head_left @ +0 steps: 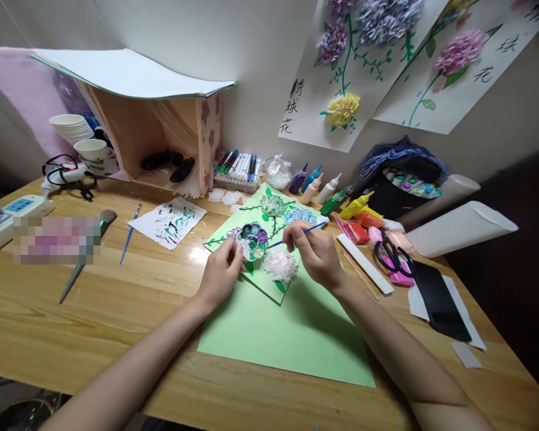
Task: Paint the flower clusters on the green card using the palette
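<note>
My left hand (222,266) pinches the near edge of a small flower-shaped paint palette (254,251), whose wells hold dark, purple and white paint. In my right hand (317,254) is a thin blue paintbrush (313,227), its tip pointing left at the palette's right side; I cannot tell whether it touches. Under both hands lies a light green sheet with a flower picture (263,281), set on a larger green sheet (278,338). A white-pink raised flower (280,265) sits just right of the palette. Behind are a green-white flower (273,205) and a blue one (300,216).
Paint bottles (312,188) and a marker box (238,167) line the back. Scissors (393,254), a white strip (365,264) and a black object (440,299) lie right. Left are a paint-smeared paper (170,221), another brush (129,236) and a power strip (13,218).
</note>
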`<state>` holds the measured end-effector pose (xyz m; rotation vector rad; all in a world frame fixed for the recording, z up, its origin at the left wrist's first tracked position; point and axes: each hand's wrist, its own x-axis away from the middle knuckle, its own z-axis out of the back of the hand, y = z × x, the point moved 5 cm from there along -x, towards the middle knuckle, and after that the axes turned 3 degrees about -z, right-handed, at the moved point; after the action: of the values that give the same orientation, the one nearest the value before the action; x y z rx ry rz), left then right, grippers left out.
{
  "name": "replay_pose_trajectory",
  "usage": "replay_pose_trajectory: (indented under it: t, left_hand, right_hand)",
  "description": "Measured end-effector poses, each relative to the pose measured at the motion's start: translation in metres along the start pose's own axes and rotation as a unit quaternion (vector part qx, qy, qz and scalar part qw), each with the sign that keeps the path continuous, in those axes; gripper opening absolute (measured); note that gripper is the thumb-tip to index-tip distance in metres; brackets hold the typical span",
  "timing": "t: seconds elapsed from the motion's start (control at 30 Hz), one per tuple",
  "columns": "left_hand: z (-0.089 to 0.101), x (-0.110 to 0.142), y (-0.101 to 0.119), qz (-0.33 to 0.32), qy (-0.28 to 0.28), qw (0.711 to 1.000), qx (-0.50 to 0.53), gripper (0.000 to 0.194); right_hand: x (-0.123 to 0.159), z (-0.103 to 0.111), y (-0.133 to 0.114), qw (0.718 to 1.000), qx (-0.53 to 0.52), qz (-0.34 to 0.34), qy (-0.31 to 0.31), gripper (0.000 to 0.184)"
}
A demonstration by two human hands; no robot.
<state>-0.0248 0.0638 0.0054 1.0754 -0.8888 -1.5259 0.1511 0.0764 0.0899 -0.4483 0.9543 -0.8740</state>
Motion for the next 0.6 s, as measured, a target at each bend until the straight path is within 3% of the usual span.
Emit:
replay_pose_trajectory:
  t: [0.17, 0.6]
  left_hand:
    - [-0.0044, -0.0005, -0.0029, 0.0, -0.015, 1.0, -0.022, 0.026]
    - [-0.0046, 0.0012, 0.0001, -0.004, -0.019, 1.0, -0.024, 0.025]
  right_hand:
    - [0.0014, -0.0067, 0.0087, 0.999, 0.004, -0.008, -0.031, 0.037]
    - [0.0043, 0.0011, 0.0091, 1.0, 0.006, 0.005, -0.03, 0.036]
